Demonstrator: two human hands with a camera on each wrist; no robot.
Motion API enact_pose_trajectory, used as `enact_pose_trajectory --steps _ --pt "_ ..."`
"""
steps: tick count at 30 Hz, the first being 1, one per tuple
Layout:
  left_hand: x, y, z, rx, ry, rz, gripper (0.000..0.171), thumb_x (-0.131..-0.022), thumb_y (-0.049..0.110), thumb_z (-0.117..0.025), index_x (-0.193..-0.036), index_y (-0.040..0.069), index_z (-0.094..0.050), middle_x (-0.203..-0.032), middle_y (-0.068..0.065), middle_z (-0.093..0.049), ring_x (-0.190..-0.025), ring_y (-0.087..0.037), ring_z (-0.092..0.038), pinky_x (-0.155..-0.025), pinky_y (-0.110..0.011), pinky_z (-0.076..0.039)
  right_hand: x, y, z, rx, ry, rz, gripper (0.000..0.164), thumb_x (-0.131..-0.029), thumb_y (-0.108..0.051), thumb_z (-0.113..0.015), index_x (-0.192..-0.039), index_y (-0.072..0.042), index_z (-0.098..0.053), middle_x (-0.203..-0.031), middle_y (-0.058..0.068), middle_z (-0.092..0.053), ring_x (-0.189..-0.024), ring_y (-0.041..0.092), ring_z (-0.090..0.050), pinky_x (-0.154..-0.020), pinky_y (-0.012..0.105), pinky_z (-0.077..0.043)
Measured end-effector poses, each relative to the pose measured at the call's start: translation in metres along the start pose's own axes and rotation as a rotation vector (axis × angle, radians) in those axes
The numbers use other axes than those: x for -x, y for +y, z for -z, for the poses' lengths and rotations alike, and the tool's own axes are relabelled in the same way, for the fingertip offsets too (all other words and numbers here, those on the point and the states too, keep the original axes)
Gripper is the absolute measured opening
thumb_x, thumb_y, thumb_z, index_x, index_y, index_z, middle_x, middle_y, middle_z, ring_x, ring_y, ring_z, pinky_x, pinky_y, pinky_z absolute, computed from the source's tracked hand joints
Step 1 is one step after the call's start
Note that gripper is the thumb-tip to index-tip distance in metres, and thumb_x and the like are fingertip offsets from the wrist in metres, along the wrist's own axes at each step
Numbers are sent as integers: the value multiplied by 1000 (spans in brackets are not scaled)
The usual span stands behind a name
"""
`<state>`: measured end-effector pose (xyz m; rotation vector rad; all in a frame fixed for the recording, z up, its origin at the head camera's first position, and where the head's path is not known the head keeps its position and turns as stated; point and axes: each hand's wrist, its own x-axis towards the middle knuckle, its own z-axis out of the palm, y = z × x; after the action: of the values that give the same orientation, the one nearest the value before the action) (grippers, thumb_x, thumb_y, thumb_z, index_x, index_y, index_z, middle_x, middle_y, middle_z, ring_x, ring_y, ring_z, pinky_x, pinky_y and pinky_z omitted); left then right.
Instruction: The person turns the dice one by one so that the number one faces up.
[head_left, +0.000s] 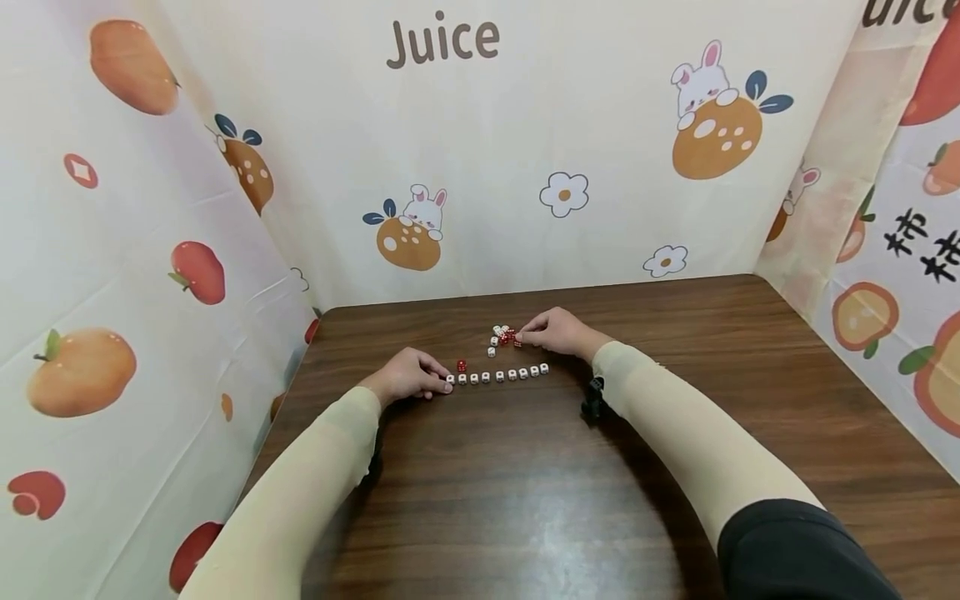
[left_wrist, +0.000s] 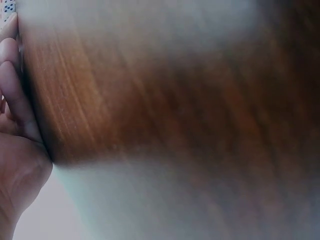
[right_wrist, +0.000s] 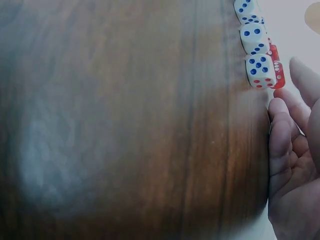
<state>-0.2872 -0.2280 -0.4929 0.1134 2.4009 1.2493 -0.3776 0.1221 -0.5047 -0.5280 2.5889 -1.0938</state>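
Note:
A row of several white dice (head_left: pixel 500 377) runs across the table. At its left end, my left hand (head_left: pixel 408 373) has thumb and index finger on either side of the end white die (head_left: pixel 451 379), pinching it. Just behind that end stands a single red die (head_left: pixel 461 366). Farther back, my right hand (head_left: pixel 558 331) reaches to the right side of a small pile of red dice (head_left: pixel 506 337). In the right wrist view, thumb and index finger are spread beside a red die (right_wrist: pixel 279 75), a gap showing at the thumb.
Loose white dice (head_left: pixel 492 352) lie at the left and back of the red pile. The brown wooden table (head_left: pixel 480 483) meets a fruit-printed cloth (head_left: pixel 495 242) at the back, with more cloth hanging at both sides. A black wrist device (head_left: pixel 592 402) is on the right wrist.

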Motion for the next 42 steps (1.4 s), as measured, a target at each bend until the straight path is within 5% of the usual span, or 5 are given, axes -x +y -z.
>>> enact_pose_trajectory --steps 17,24,31,42 --pt "-2 -3 0 13 9 -16 27 -83 24 -94 -104 11 -84 -91 -2 -79 -62 -9 -64 -60 -26 -57 -2 0 3 37 -30 20 24 -93 -48 -81 -105 -29 -86 -111 0 -81 -86 18 -64 -79 34 -52" --pt "-2 -4 0 22 -2 -7 27 -83 23 -94 -104 11 -84 -91 -2 -79 -62 -9 -64 -61 -26 -58 -1 1 1 34 -29 38 21 -89 -39 -86 -105 -25 -86 -115 -1 -81 -107 15 -66 -95 35 -53" --pt "-2 -4 2 10 5 0 28 -82 25 -94 -104 12 -84 -91 -2 -78 -63 -9 -65 -61 -26 -58 1 4 -4 -38 15 47 18 -85 -33 -91 -98 -21 -86 -82 -4 -76 -76 16 -58 -73 31 -48" --pt "-2 -3 1 -3 2 4 28 -82 26 -94 -105 13 -84 -94 -3 -78 -64 -10 -65 -62 -27 -58 0 3 -6 10 19 67 29 -84 -36 -90 -106 -19 -84 -74 -4 -71 -66 11 -54 -70 30 -48"
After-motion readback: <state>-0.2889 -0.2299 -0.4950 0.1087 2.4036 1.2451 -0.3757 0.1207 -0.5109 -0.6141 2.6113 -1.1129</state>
